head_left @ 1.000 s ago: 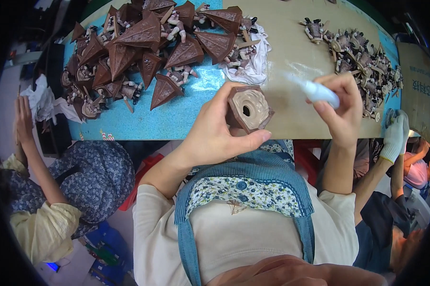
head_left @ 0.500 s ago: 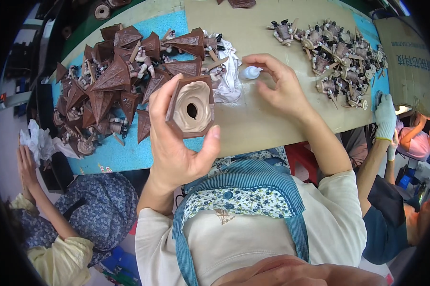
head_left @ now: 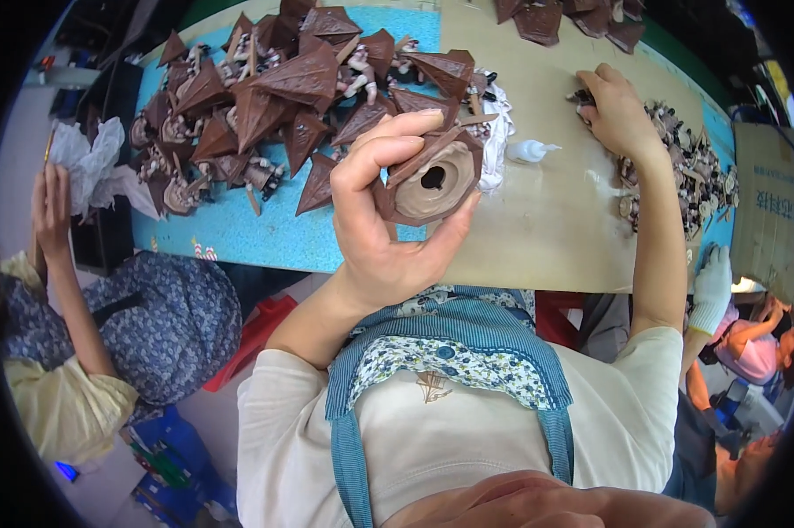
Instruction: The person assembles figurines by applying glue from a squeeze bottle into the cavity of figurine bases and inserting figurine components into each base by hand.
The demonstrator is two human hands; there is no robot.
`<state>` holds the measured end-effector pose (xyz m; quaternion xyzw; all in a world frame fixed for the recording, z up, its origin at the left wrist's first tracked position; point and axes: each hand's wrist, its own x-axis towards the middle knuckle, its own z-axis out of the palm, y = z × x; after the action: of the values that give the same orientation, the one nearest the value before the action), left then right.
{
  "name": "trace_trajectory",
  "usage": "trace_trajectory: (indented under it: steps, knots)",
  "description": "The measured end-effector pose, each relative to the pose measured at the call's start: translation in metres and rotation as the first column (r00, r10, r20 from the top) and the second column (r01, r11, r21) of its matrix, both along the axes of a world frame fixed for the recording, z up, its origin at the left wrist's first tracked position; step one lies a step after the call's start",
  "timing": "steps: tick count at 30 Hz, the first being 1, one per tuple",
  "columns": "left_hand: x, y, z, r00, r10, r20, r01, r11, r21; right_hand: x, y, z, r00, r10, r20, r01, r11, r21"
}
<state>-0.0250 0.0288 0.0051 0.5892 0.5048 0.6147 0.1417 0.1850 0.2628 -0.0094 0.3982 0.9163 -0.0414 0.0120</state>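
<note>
My left hand (head_left: 393,220) is wrapped round a brown hexagonal roof-like piece (head_left: 423,189). Its hollow beige underside, with a dark hole in the middle, faces up toward me. Across the table, my right hand (head_left: 621,114) has its fingers and thumb closed on a small figurine (head_left: 581,97) at the left edge of a heap. Most of that figurine is hidden by the fingers. Between my hands a small white squeeze bottle (head_left: 529,151) with a narrow nozzle lies on its side. A crumpled white cloth (head_left: 494,145) lies beside it.
Brown pointed roof pieces with figurines (head_left: 265,106) are heaped on a blue mat (head_left: 274,238) at left. More figurines (head_left: 679,189) are piled at right. Brown pieces (head_left: 538,22) lie at the far edge. A cardboard box (head_left: 767,194) and co-workers flank the table.
My right hand has moved from beside the squeeze bottle, away and rightward, to the figurine and closed on it. My left hand still holds the brown piece, now tilted differently. The whole view has shifted.
</note>
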Motion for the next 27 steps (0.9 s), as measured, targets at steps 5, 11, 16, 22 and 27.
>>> trace_trajectory:
  steps: [5,11,16,22,27]
  knots:
    - [0.004,0.004,-0.004,0.998,0.051,0.048,-0.056,0.994,0.098,0.012,-0.023,0.016,0.945,-0.075,-0.317,0.050,0.995,-0.087]
    - [0.008,0.007,-0.013,0.989,0.084,0.121,-0.106,0.977,0.184,0.035,-0.085,0.036,0.669,-0.339,-0.662,0.222,0.940,-0.257]
    - [0.015,0.012,-0.016,0.979,0.081,0.184,-0.125,0.963,0.238,0.059,-0.122,0.011,0.399,-0.592,-0.700,0.020,0.769,-0.639]
    - [0.021,0.012,-0.015,0.978,0.019,0.209,-0.073,0.966,0.249,0.047,-0.164,0.002,0.182,-0.818,-0.546,-0.292,0.486,-0.824]
    - [0.021,-0.008,-0.009,0.877,-0.164,0.452,0.198,0.980,-0.028,0.027,-0.180,-0.002,0.033,-0.849,-0.527,-0.545,0.427,-0.722]
